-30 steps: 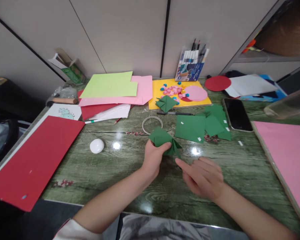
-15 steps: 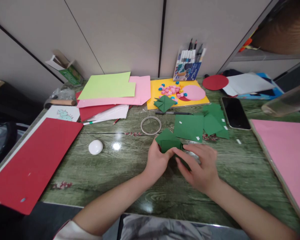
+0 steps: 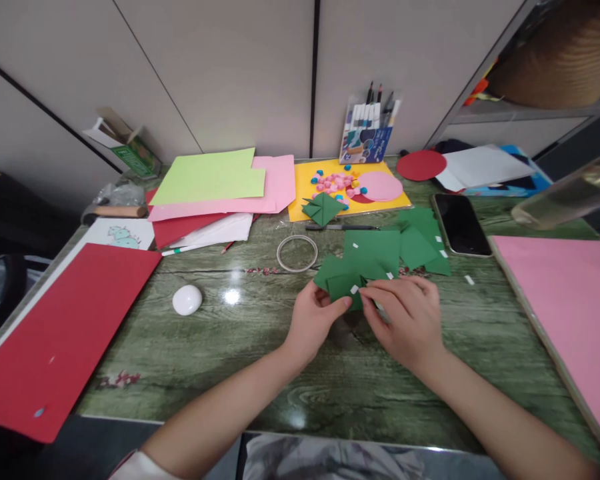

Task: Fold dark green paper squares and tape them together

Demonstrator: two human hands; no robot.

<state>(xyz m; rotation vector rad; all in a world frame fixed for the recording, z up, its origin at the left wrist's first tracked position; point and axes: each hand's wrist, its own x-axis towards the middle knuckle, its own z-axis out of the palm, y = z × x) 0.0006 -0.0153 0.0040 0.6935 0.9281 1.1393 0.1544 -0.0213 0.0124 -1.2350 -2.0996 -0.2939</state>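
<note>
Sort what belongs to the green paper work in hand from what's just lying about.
Likely in the job:
folded green paper, held by the left hand, right hand at its edge
flat green sheets

Apparently just lying about:
phone
white rounded object
ring
large red sheet

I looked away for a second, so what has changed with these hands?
The right hand has moved forward to the right side of the folded green paper, where a small white piece now shows. The left hand still holds the paper. The ring and phone lie as they were.
</note>
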